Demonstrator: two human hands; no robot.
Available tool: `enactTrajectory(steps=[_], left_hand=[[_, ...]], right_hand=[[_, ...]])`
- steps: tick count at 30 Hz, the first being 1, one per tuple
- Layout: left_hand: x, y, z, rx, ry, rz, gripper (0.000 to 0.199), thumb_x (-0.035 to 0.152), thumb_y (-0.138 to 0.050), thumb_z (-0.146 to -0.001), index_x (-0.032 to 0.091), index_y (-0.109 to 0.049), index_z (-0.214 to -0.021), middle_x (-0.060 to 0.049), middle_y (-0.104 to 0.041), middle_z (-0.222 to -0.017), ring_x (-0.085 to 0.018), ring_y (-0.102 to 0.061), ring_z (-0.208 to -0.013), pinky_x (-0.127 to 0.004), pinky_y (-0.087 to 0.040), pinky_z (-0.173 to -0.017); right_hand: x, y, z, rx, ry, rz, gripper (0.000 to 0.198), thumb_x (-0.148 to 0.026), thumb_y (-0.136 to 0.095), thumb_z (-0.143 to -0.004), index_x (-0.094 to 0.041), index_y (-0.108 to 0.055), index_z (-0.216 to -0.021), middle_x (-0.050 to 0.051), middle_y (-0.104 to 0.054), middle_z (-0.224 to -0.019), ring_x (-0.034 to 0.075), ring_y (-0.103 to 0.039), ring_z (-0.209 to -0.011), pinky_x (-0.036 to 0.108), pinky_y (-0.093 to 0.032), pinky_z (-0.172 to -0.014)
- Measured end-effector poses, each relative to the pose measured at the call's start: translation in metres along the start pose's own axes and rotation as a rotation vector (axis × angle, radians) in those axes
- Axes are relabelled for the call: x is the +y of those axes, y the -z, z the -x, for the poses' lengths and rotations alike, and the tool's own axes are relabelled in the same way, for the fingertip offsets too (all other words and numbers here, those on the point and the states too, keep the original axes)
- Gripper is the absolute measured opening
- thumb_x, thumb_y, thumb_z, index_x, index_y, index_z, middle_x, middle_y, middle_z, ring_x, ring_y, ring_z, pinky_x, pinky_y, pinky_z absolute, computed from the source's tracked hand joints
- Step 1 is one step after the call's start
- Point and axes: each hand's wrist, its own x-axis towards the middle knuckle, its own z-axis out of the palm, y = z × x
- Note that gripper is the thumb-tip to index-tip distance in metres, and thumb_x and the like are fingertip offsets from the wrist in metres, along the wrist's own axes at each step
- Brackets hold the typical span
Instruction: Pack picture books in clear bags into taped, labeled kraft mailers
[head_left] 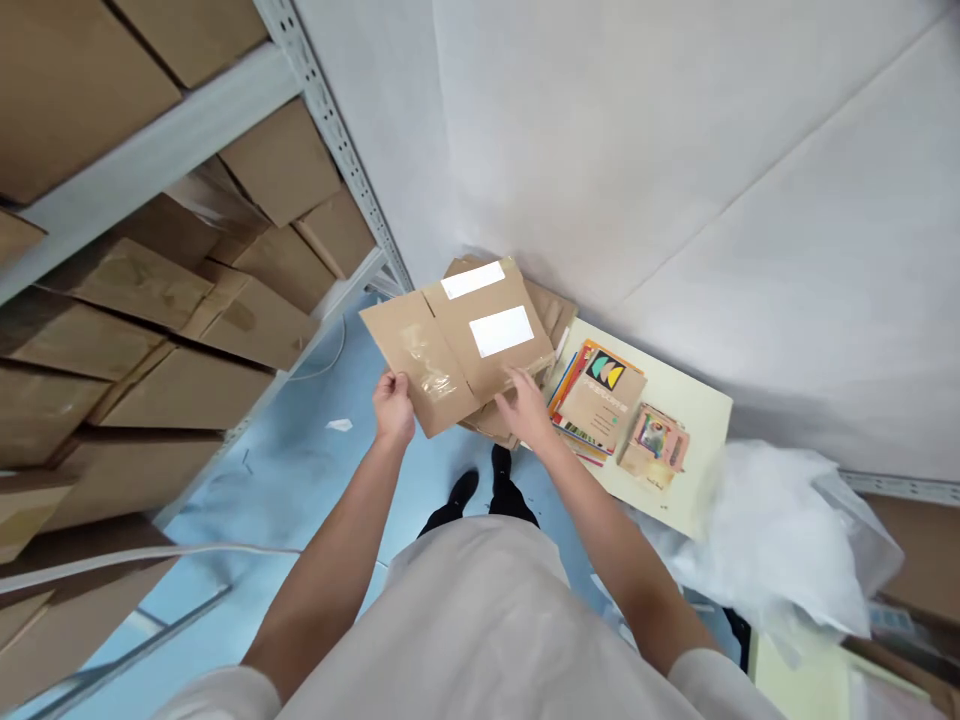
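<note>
A flattened cardboard box [491,370] with two white labels and shiny clear tape is tilted in front of me. My left hand [394,408] is closed on its lower left edge, thumb on the near face. My right hand [523,405] touches the lower right edge with its fingertips, thumb and fingers apart. Behind and beneath this piece lie more flattened cardboard pieces [553,312], partly hidden. To the right, a pale table [694,410] bears a pile of books [600,395] and a smaller pinkish-brown packet or book [654,445].
Metal shelving [330,120] packed with cardboard boxes [187,395] runs along the left. A pale wall [637,140] stands ahead. A white plastic bag [780,540] bulges at the table's right end. A scrap of paper [340,425] lies on the blue floor [300,470].
</note>
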Motion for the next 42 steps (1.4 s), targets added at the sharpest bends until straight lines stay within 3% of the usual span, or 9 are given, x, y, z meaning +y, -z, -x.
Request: enactTrajectory(steps=[4, 7, 14, 17, 22, 27, 31, 36, 42], left_hand=[[0.031, 0.023, 0.003, -0.161, 0.010, 0.031, 0.029, 0.044, -0.069, -0.068, 0.020, -0.055, -0.076, 0.002, -0.058, -0.074, -0.011, -0.052, -0.066, -0.022, -0.042, -0.065], [0.044, 0.016, 0.014, -0.385, -0.001, -0.046, 0.027, 0.044, -0.069, -0.069, 0.020, -0.059, -0.077, 0.001, -0.059, -0.073, -0.011, -0.052, -0.065, -0.022, -0.042, -0.063], [0.030, -0.057, 0.080, -0.948, 0.021, -0.234, 0.028, 0.045, -0.072, -0.065, 0.019, -0.064, -0.073, 0.000, -0.060, -0.067, -0.013, -0.052, -0.062, -0.023, -0.042, -0.060], [0.018, -0.096, 0.123, -1.159, 0.030, -0.277, 0.028, 0.046, -0.072, -0.065, 0.019, -0.065, -0.072, -0.001, -0.061, -0.068, -0.014, -0.054, -0.064, -0.025, -0.046, -0.064], [-0.011, -0.160, 0.221, -1.420, -0.101, -0.365, 0.033, 0.046, -0.071, -0.068, 0.019, -0.069, -0.086, -0.007, -0.069, -0.090, -0.023, -0.062, -0.093, -0.036, -0.046, -0.092], [-0.040, -0.202, 0.356, -1.621, -0.364, -0.261, 0.076, 0.044, -0.074, -0.069, 0.023, -0.044, -0.136, -0.013, -0.048, -0.139, -0.026, -0.043, -0.131, -0.042, -0.029, -0.112], [-0.061, -0.216, 0.463, -1.702, -0.572, -0.290, 0.077, 0.044, -0.072, -0.072, 0.024, -0.040, -0.139, -0.013, -0.040, -0.146, -0.028, -0.035, -0.136, -0.044, -0.023, -0.115], [-0.094, -0.223, 0.574, -1.800, -0.327, -0.481, 0.062, 0.046, -0.070, -0.074, 0.022, -0.050, -0.128, -0.013, -0.053, -0.131, -0.028, -0.048, -0.125, -0.041, -0.035, -0.106], [-0.111, -0.240, 0.664, -1.874, -0.025, -0.544, 0.045, 0.045, -0.069, -0.072, 0.018, -0.057, -0.107, -0.005, -0.061, -0.092, -0.017, -0.059, -0.086, -0.029, -0.047, -0.077]], right_hand=[[-0.014, 0.033, 0.044, 0.364, -0.071, -0.004, 0.053, -0.028, -0.052, -0.084, -0.021, -0.042, -0.136, 0.014, -0.037, -0.145, 0.026, -0.033, -0.136, 0.047, -0.032, -0.111], [-0.008, 0.061, 0.081, 0.615, -0.147, 0.016, 0.063, -0.036, -0.057, -0.083, -0.022, -0.035, -0.140, 0.014, -0.027, -0.150, 0.030, -0.023, -0.141, 0.054, -0.029, -0.110], [0.032, 0.138, 0.201, 1.042, -0.390, -0.356, 0.074, -0.046, -0.059, -0.081, -0.024, -0.025, -0.143, 0.012, -0.049, -0.134, 0.021, -0.056, -0.114, 0.041, -0.046, -0.096], [0.045, 0.163, 0.269, 1.258, -0.464, -0.443, 0.059, -0.047, -0.058, -0.081, -0.023, -0.040, -0.132, 0.006, -0.061, -0.110, 0.017, -0.061, -0.097, 0.035, -0.048, -0.088], [0.057, 0.172, 0.391, 1.514, -0.503, -0.437, 0.030, -0.048, -0.059, -0.081, -0.020, -0.054, -0.090, 0.001, -0.062, -0.088, 0.014, -0.058, -0.083, 0.030, -0.046, -0.081], [0.060, 0.149, 0.512, 1.774, -0.625, -0.336, 0.029, -0.047, -0.059, -0.080, -0.021, -0.052, -0.087, 0.000, -0.060, -0.084, 0.015, -0.055, -0.078, 0.030, -0.045, -0.077], [0.062, 0.118, 0.596, 1.925, -0.746, -0.278, 0.025, -0.045, -0.060, -0.081, -0.021, -0.053, -0.085, -0.001, -0.057, -0.080, 0.015, -0.053, -0.075, 0.030, -0.043, -0.075], [0.069, 0.100, 0.674, 2.046, -0.795, -0.253, 0.024, -0.044, -0.059, -0.082, -0.021, -0.053, -0.085, 0.000, -0.056, -0.080, 0.015, -0.053, -0.074, 0.031, -0.043, -0.074], [0.079, 0.121, 0.717, 2.137, -0.737, -0.193, 0.024, -0.042, -0.062, -0.081, -0.020, -0.054, -0.087, 0.001, -0.058, -0.081, 0.015, -0.054, -0.075, 0.031, -0.044, -0.073]])
